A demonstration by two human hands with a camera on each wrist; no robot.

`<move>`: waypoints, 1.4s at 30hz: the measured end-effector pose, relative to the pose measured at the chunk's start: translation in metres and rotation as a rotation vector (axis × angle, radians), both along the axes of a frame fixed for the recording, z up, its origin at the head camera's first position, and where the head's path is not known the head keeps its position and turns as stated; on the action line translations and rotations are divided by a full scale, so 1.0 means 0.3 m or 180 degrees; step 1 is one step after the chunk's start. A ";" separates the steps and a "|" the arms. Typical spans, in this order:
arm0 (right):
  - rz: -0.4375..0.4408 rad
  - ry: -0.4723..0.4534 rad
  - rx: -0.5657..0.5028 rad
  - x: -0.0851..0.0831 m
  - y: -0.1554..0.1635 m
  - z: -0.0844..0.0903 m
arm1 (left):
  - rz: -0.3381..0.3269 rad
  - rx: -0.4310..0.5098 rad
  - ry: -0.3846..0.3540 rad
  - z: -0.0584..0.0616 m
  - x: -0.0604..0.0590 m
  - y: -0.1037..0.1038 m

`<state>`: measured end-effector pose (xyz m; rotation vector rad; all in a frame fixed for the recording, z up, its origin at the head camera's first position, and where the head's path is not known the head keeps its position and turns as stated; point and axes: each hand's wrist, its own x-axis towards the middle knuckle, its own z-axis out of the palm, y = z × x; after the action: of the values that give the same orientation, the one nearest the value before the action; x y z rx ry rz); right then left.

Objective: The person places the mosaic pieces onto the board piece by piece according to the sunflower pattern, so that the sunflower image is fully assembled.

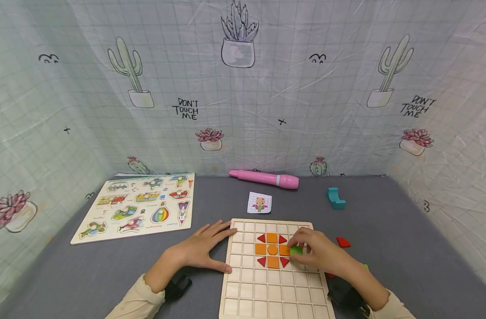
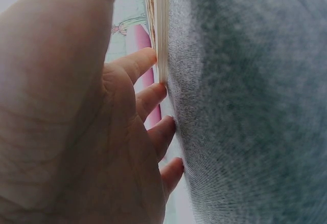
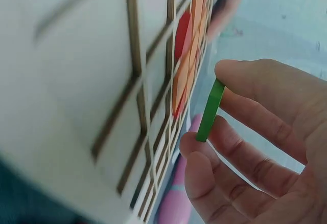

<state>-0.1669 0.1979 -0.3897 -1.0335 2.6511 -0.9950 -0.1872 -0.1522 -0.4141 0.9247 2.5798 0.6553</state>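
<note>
A wooden grid board [image 1: 272,283] lies on the grey table, with orange squares, an orange disc [image 1: 272,250] and red triangles set in its upper middle. My right hand [image 1: 314,252] pinches a thin green piece [image 1: 296,250] just right of that pattern; in the right wrist view the green piece [image 3: 210,110] stands edge-on between thumb and fingers, a little above the board [image 3: 102,81]. My left hand [image 1: 207,246] lies flat on the table with straight fingers against the board's left edge [image 2: 162,35].
A small pattern card [image 1: 259,202], a pink marker [image 1: 264,178] and a teal block [image 1: 335,198] lie behind the board. A red triangle [image 1: 343,242] sits to its right. A vehicle puzzle board [image 1: 141,206] lies at the left. Printed cloth walls surround the table.
</note>
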 end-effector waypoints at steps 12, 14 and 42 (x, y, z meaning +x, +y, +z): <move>0.0247 0.0012 0.0139 0.080 -0.086 -0.020 | -0.0011 0.0027 -0.0046 -0.004 0.014 0.007; 0.0317 0.0093 0.0094 0.089 -0.098 -0.027 | -0.0001 0.0025 -0.0047 -0.005 0.016 0.006; 0.0595 -0.0170 0.0104 0.099 -0.138 -0.025 | -0.0040 0.0023 0.0043 0.003 0.006 0.002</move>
<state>-0.1373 0.1566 -0.3971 -1.2036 2.4654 -0.9241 -0.1853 -0.1517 -0.4133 0.9501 2.5829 0.6576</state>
